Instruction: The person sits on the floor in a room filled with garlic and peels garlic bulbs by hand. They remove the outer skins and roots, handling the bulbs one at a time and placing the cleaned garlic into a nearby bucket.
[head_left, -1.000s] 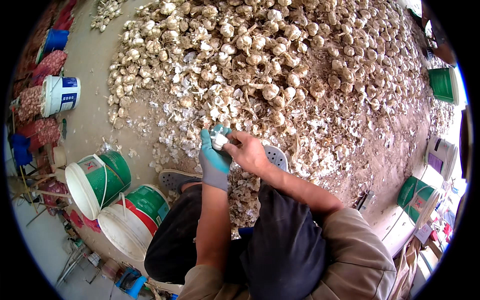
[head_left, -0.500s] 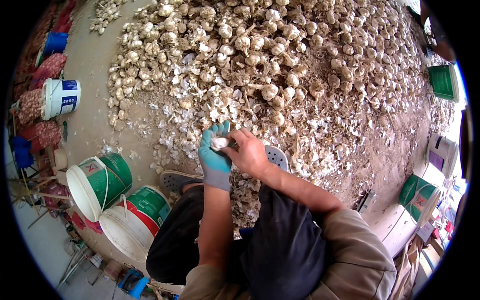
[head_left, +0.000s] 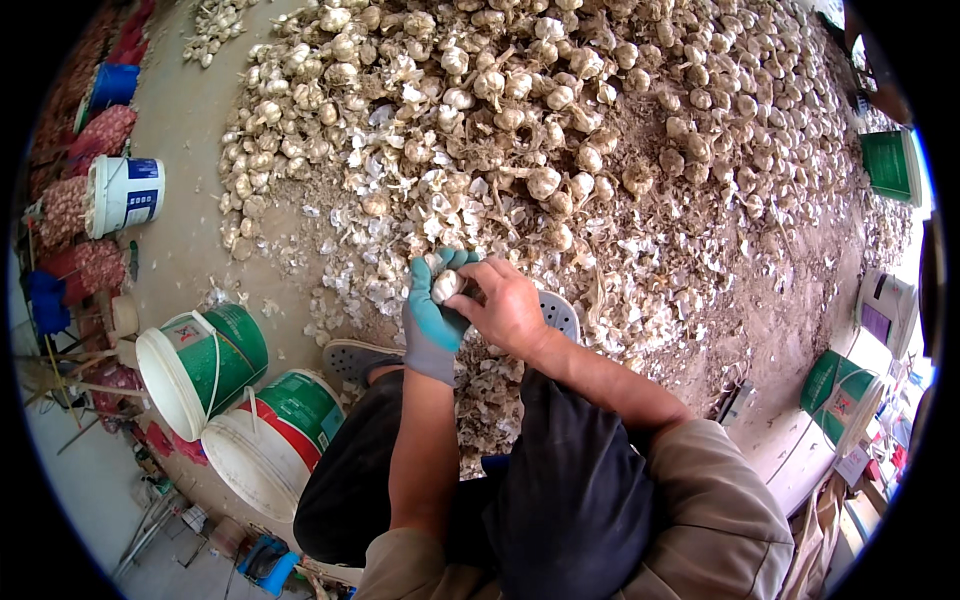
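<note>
My left hand [head_left: 432, 318], in a teal and grey glove, curls its fingers around a whitish garlic bulb [head_left: 447, 287]. From the right, my bare right hand [head_left: 505, 308] pinches the same bulb between thumb and forefinger. Part of the bulb is hidden by my fingers. Both hands are in front of my knees, above loose papery garlic skins [head_left: 440, 222]. Beyond them spreads a wide heap of garlic bulbs [head_left: 520, 90], many with dry roots and stalks.
At the left lie a green and white bucket [head_left: 205, 365] and a red-banded bucket [head_left: 275, 440], tipped toward me. A white-blue bucket [head_left: 126, 197] stands farther off, near red net sacks [head_left: 98, 262]. More buckets, including a green one [head_left: 838, 395], line the right side. My grey clog [head_left: 355, 360] is below my hands.
The garlic bulb has turned and shifted slightly right in my gloved fingers. My right hand has moved a little right with it and keeps its pinch.
</note>
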